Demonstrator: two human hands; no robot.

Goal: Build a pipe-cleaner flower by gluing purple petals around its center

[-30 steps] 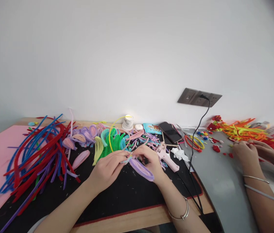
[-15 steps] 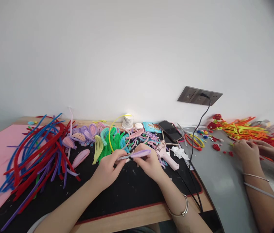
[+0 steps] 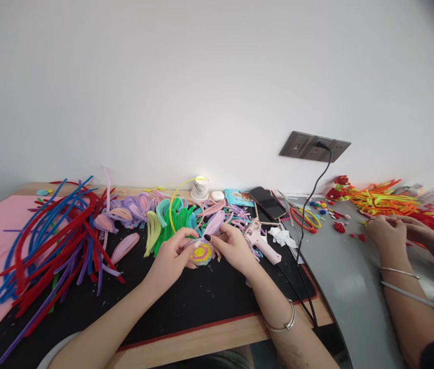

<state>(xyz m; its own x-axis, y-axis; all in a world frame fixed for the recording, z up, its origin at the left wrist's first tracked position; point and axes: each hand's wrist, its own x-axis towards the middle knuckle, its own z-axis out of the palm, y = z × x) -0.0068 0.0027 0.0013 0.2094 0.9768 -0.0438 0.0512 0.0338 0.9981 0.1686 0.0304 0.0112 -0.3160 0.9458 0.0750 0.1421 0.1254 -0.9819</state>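
Observation:
Between my hands, over the black mat (image 3: pixel 151 312), is a round pipe-cleaner flower center (image 3: pixel 202 253) with yellow and pink rings and a bluish edge. My left hand (image 3: pixel 171 257) pinches its left side. A looped purple-and-pink pipe-cleaner petal (image 3: pixel 214 224) stands up from its top edge, and my right hand (image 3: pixel 233 249) pinches the petal's base against the disc. Whether the two are joined is hidden by my fingers. Just behind lie bundles of green pipe cleaners (image 3: pixel 177 221) and light yellow ones (image 3: pixel 151 233).
A pink glue gun (image 3: pixel 262 243) lies right of my hands, its cable running down the mat. Loose red and blue pipe cleaners (image 3: pixel 59 246) spread at left. A paper cup (image 3: pixel 200 188) and a phone (image 3: pixel 267 203) sit near the wall. A co-worker's hands (image 3: pixel 388 233) work at right.
The petal has swung from pointing down right, through sideways, to pointing up. The disc has turned so its yellow-and-pink face shows. Both hands keep their pinch.

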